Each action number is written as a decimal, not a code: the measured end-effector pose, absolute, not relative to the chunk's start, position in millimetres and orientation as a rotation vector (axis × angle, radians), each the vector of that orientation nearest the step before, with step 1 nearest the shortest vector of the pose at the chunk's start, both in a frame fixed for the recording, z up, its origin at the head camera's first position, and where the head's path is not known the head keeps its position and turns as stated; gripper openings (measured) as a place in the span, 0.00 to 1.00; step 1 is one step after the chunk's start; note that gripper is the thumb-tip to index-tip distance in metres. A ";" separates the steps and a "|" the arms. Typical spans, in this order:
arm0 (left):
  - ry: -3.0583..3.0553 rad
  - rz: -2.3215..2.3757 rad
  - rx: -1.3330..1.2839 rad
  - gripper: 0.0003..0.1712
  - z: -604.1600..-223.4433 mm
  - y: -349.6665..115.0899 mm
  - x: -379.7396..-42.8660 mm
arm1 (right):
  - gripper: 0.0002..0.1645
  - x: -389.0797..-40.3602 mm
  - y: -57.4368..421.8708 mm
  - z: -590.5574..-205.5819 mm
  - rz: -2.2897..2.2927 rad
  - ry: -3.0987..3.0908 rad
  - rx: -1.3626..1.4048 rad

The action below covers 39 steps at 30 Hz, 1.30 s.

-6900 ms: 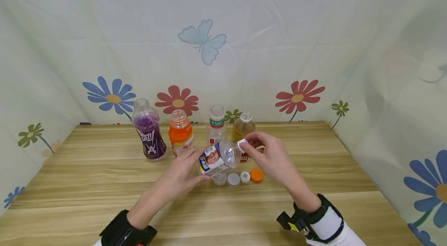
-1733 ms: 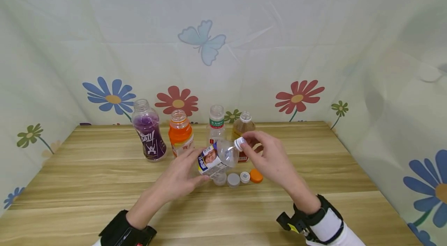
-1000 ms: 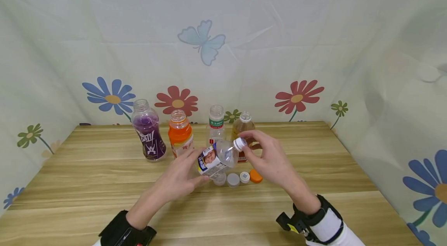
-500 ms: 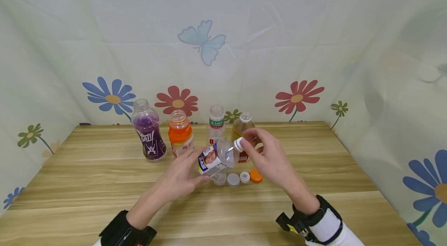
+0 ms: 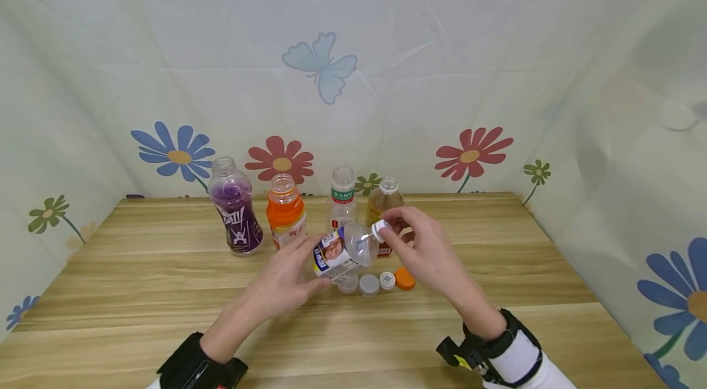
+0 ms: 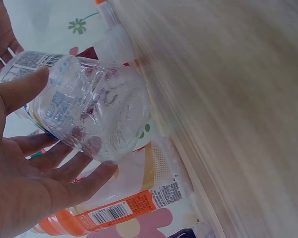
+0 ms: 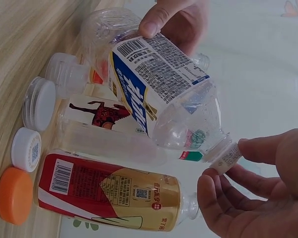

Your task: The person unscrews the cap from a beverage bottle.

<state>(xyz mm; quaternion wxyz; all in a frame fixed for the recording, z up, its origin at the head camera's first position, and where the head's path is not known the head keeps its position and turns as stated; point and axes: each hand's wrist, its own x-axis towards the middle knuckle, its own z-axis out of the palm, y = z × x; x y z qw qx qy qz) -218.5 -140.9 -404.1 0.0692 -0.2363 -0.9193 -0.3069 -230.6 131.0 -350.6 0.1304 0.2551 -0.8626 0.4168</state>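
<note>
My left hand (image 5: 287, 275) grips a clear plastic bottle (image 5: 361, 245) by its lower body, tilted with the neck up to the right. The bottle bears a blue and white label (image 7: 156, 74) and looks drained in the right wrist view. At its mouth, the thumb and fingers of my right hand (image 5: 428, 245) pinch a white bottle cap (image 7: 226, 158). The cap sits on or right against the neck; how far it is threaded, I cannot tell. In the left wrist view the bottle's base (image 6: 124, 119) faces the camera, above the tabletop.
Uncapped bottles stand in a row behind: purple (image 5: 234, 211), orange (image 5: 284, 211), clear with green band (image 5: 342, 199) and amber (image 5: 386, 199). In front lie several loose caps: a translucent one (image 5: 348, 283), a grey one (image 5: 369, 285), a white one (image 5: 387, 280) and an orange one (image 5: 405, 278).
My right fingers have shifted back and forth around the cap, which tilts slightly differently between frames. The left hand and the bottle have barely moved; the standing bottles and loose caps stay put.
</note>
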 end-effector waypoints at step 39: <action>-2.774 -0.976 -0.699 0.44 -404.4 -140.9 -219.1 | 0.18 -229.8 129.8 -349.5 1.258 -2.444 0.827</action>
